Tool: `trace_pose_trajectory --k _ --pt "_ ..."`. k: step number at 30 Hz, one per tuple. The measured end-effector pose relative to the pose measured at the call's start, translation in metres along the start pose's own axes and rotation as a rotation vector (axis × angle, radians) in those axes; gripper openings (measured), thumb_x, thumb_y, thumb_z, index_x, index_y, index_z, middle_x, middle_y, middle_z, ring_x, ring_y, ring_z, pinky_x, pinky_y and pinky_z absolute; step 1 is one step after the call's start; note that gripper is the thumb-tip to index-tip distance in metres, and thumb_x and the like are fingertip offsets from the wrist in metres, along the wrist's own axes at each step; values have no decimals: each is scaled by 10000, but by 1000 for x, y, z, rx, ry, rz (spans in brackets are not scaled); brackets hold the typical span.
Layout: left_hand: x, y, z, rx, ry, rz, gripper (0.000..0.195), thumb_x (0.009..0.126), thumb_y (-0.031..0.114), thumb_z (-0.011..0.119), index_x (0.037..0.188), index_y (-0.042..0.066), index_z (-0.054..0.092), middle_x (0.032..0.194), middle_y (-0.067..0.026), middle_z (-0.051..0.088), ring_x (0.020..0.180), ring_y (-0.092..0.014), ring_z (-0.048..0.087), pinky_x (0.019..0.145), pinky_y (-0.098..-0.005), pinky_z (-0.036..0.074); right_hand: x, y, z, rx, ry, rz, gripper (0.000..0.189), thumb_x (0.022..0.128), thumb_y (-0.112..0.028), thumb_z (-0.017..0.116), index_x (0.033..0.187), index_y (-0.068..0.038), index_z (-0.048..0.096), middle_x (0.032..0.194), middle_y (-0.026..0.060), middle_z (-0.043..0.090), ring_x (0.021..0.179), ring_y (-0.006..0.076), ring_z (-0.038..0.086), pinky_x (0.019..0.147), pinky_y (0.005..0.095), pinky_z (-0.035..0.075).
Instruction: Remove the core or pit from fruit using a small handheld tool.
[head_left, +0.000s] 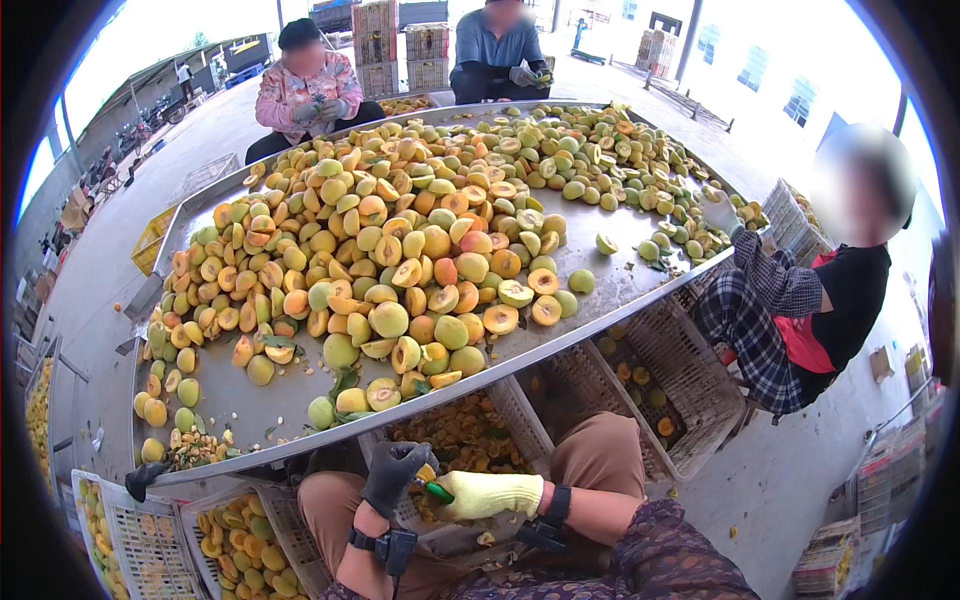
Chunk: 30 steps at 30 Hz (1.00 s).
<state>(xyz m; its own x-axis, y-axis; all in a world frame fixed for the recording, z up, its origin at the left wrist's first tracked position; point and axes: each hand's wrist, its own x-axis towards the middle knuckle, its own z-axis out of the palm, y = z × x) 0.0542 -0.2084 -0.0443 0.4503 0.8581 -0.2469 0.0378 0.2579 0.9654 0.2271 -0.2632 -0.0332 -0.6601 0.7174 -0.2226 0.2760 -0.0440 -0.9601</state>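
Observation:
My left hand (395, 474), in a dark grey glove, pinches a small yellow piece of stone fruit (426, 473) over my lap. My right hand (491, 495) wears a pale yellow knit glove and is closed around a green-handled tool (440, 492). The tool's metal end meets the fruit piece; its exact shape is hard to make out. Below both hands, between my knees, stands a plastic crate (531, 420) holding cut fruit pieces (465, 431). Beyond it rises a metal-topped table (544, 341) heaped with whole and halved yellow, green and orange stone fruit (390, 319).
Crates of fruit (247, 544) stand at my left; another crate (679, 375) sits under the table's right side. Co-workers sit around the table: one person (817, 315) at right, two people (309, 90) at the far side. Pits and scraps (196, 448) lie at the near left corner.

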Motion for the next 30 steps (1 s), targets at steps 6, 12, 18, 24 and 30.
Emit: trace_pose_trajectory --k 6,12,18,24,30 --pt "-12 5 30 -122 290 261 253 922 116 577 763 -56 671 729 -93 679 639 -142 633 616 -263 506 -6 10 5 251 -112 147 187 886 -200 611 906 -14 596 735 37 607 655 127 525 625 310 458" --pt "-4 -1 3 -123 -54 32 313 921 211 576 791 -57 670 724 -117 671 645 -168 633 635 -275 507 -21 -25 -7 256 -80 243 187 841 -197 607 784 -24 566 557 16 550 450 126 542 420 283 416" --pt "-8 -24 28 -507 112 269 229 965 242 559 1022 25 605 841 -70 635 784 -188 629 698 -336 530 -11 1 -18 284 -229 152 180 817 -200 646 875 -35 603 682 25 602 556 122 589 484 270 466" --pt "-4 -20 49 -1059 241 16 217 960 280 560 911 74 606 784 -53 628 747 -192 621 696 -346 522 -20 -5 -22 179 -167 3 184 823 -212 654 856 -32 632 661 29 601 545 112 559 502 274 460" --pt "-13 -12 47 -211 369 406 346 996 323 448 857 45 598 763 -89 631 710 -198 621 675 -333 526 -34 -20 -13 406 -253 251 127 835 -184 673 866 -64 648 680 -31 588 584 83 543 527 259 443"
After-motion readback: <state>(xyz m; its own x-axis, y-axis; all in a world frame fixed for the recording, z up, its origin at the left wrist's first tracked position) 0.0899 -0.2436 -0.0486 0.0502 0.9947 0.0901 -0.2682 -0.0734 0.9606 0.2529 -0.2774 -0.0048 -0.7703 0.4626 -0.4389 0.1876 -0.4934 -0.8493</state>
